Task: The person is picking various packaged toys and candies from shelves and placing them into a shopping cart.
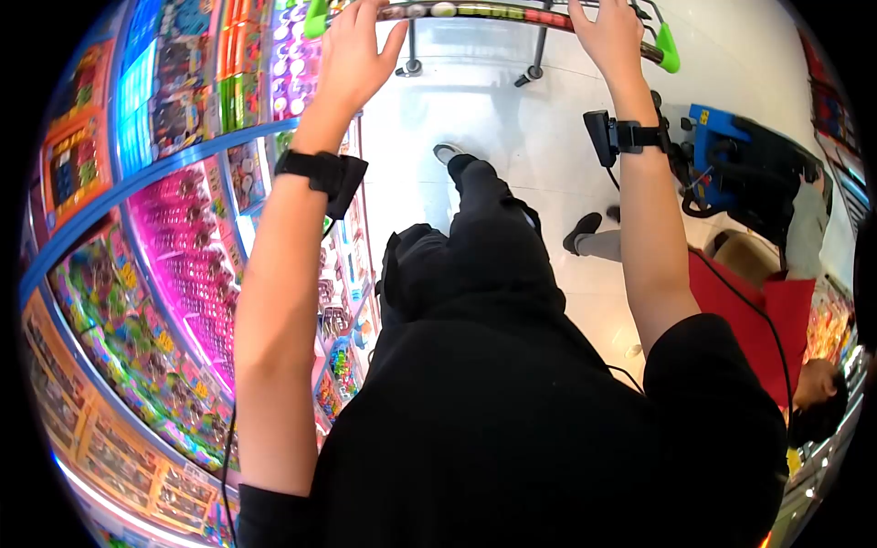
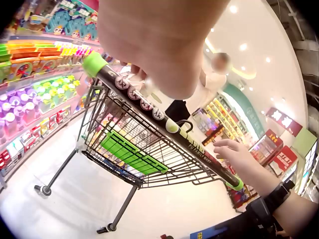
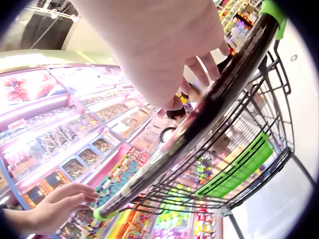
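Feet: one shoe (image 1: pixel 446 153) shows ahead on the pale floor (image 1: pixel 411 105), as in mid-stride.
Right-hand side: a person in a red top (image 1: pixel 763 315) is near, beside a blue-and-black machine (image 1: pixel 731 169).
Left hand (image 1: pixel 354 62): loose, laid at the left end of the handle (image 1: pixel 484 11), thumb apart, not clenched.
Right hand (image 1: pixel 614 41): relaxed on the handle's right part, fingers not wrapped round it; the head view crops the fingertips, so firmness is hard to tell.
Cart (image 2: pixel 134 153): just beyond both hands, toward the far side.
Pushing: the step seems to be wheeling the cart along the aisle.
Next push: probably calls for even pressure from both hands, clear of the left shelves (image 1: pixel 155 183) and the machine.
Far end: a red sign (image 2: pixel 283 160) on the right.
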{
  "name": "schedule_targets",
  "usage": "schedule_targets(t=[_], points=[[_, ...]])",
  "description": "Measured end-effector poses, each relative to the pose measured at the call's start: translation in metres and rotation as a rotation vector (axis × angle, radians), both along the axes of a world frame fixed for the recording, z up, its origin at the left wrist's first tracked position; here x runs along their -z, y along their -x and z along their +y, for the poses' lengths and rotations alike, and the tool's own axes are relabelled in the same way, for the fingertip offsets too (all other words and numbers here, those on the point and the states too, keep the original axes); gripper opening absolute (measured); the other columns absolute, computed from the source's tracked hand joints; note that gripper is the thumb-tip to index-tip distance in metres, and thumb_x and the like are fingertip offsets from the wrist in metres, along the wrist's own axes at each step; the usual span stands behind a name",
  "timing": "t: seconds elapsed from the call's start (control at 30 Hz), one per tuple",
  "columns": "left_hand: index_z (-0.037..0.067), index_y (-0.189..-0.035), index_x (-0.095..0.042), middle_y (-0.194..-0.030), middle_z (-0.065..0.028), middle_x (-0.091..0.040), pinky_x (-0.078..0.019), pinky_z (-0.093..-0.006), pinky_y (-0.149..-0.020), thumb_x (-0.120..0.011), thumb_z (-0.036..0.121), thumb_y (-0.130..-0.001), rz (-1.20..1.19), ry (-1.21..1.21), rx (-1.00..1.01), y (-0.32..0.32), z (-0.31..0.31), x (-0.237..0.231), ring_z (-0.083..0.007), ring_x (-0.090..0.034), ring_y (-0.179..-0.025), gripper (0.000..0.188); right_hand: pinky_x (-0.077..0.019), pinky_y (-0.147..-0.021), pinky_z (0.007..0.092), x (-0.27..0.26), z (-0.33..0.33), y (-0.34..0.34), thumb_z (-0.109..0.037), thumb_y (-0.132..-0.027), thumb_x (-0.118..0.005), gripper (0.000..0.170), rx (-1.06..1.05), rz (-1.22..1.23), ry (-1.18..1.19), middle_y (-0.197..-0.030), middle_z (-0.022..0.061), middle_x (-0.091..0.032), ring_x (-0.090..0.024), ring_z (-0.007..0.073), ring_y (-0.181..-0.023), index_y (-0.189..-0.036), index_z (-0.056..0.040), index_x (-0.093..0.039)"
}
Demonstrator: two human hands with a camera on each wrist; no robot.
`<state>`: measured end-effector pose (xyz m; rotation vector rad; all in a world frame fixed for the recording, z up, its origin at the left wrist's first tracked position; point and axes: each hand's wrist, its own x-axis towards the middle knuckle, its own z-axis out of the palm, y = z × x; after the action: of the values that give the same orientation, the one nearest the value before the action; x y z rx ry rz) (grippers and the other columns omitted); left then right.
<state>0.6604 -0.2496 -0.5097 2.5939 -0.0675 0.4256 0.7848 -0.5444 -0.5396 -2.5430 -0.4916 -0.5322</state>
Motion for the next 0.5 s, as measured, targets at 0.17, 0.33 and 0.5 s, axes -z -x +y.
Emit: schedule_targets(t=[0.17,0.33,0.5], points=[[0.007,-0.103,-0.064,-0.096,-0.0117,-0.065,-0.0427,-0.0465,-0.088,-0.056,0.040,-0.095,-0.049,-0.342,0.126,-0.049,0.004,0.034,-0.0340,-0.060,-0.095,0.034,-0.0470,-0.091,0.0494,0.000,-0.020,-0.013,-0.026,-0.081,-0.068,0.041,0.036,0.166,0.062,-0.109,0.0212,-0.063,-0.060,0.0385,-0.105,-0.114,-0.0027,-0.062],[0.005,-0.079,-0.065,-0.077,-0.0166,-0.066,-0.0500,-0.0466,-0.068,-0.048,0.051,-0.097,0.296,-0.342,0.122,-0.065,0.005,0.034,-0.0366,-0.065,-0.076,0.052,-0.0419,-0.101,0.0489,0.012,-0.018,-0.023,-0.033,-0.080,-0.066,0.057,-0.020,0.270,0.190,-0.126,0.0244,-0.054,-0.050,0.0410,-0.120,-0.128,-0.0034,-0.056],[0.008,-0.071,-0.067,-0.064,-0.0164,-0.065,-0.0502,-0.0468,-0.058,-0.051,0.049,-0.094,0.292,-0.403,0.022,-0.066,0.007,0.046,-0.0372,-0.064,-0.061,0.049,-0.0393,-0.103,0.0476,0.007,-0.005,-0.025,-0.037,-0.075,-0.070,0.075,0.046,0.408,0.254,-0.123,0.0254,-0.054,-0.049,0.0419,-0.118,-0.139,-0.0080,-0.045]])
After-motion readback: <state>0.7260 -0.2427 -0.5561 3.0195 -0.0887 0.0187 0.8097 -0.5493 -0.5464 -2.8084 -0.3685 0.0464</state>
